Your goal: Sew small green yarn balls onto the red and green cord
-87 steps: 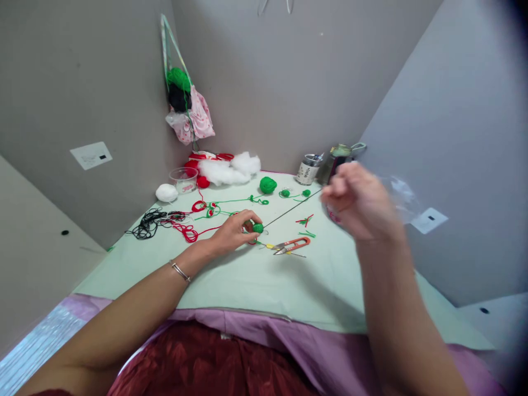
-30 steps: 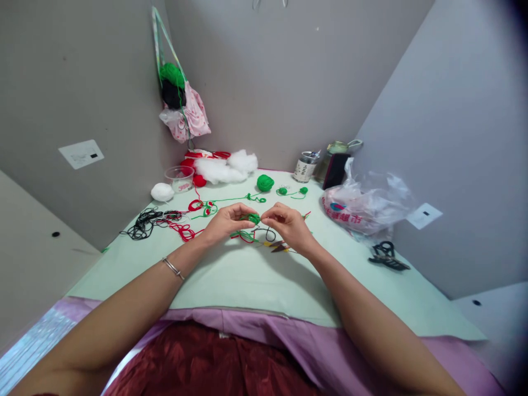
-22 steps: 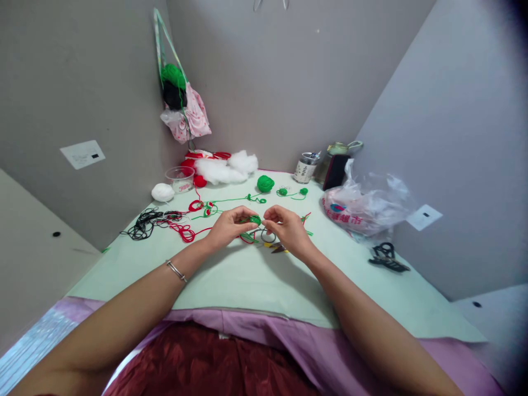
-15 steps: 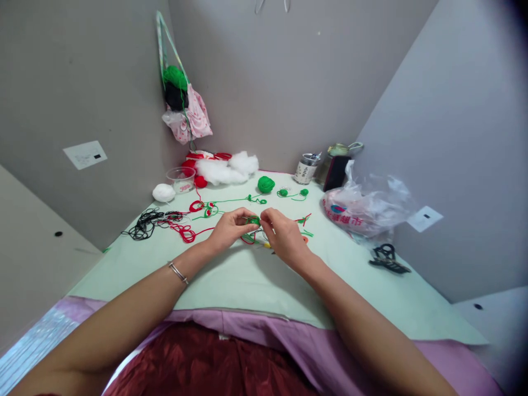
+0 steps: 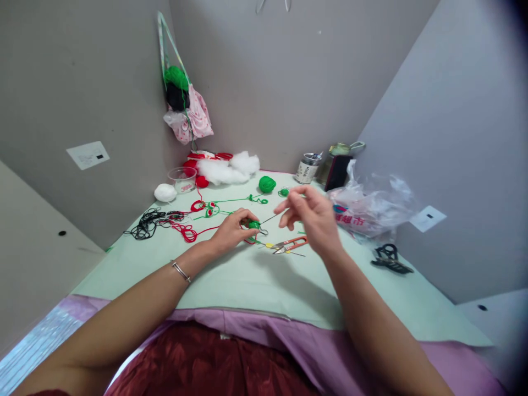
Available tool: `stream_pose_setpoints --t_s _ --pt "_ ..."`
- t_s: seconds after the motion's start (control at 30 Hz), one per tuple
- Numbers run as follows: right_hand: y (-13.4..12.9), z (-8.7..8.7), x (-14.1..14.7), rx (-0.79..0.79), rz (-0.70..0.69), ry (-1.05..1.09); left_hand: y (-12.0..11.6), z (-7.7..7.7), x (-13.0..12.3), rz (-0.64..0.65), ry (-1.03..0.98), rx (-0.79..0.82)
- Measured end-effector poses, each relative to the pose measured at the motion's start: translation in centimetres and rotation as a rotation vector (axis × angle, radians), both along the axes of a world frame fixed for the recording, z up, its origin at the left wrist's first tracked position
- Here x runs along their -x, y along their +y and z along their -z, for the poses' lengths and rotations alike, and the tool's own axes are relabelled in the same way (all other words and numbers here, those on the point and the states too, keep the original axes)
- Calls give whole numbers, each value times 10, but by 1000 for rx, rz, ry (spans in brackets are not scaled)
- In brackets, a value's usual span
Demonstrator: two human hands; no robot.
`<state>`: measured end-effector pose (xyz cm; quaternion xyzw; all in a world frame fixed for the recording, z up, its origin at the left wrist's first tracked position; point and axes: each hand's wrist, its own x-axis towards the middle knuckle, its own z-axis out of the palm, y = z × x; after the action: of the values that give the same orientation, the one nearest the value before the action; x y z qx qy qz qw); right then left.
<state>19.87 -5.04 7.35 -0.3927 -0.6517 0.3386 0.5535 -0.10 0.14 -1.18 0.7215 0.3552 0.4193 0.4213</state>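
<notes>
Your left thumb and fingers, in the head view, pinch a small green piece (image 5: 254,225) above mid-table; your right hand (image 5: 315,217), loosely curled, holds the dark thread (image 5: 269,219) stretched from it. Orange-handled snips (image 5: 291,243) lie nearby, tangled black yarn (image 5: 144,224) left, a plastic bag (image 5: 371,206) right.

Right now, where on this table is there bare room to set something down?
Bare cloth lies between the left forearm and right forearm, from the orange snips to the near edge; another patch between right forearm and black hair claw. Crowded: around the left hand and its green piece; leftward, with black cord and white ball; and the back, with white stuffing.
</notes>
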Motion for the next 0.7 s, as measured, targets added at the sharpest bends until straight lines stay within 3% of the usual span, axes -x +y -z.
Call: stream_pose_setpoints --t_s 0.07,0.2,0.27,0.33,0.43,0.53,0.7 --pt "5 -14 -33 33 11 186 8 3 5 -35 33 -39" --pt "22 -25 -103 -252 306 622 21 2 16 -118 70 -75" --pt "28 -24 -119 -260 377 715 23 -1 17 -116 25 -12" --pt "31 -20 -116 -232 373 683 21 -4 15 -83 -50 85" --pt "28 -13 -87 -215 334 454 17 -6 11 -32 -173 168" --pt "21 -1 -48 -198 241 14 13 -8 9 1 -244 175" --pt "11 26 -4 -437 264 -624 7 -14 9 21 -255 170"
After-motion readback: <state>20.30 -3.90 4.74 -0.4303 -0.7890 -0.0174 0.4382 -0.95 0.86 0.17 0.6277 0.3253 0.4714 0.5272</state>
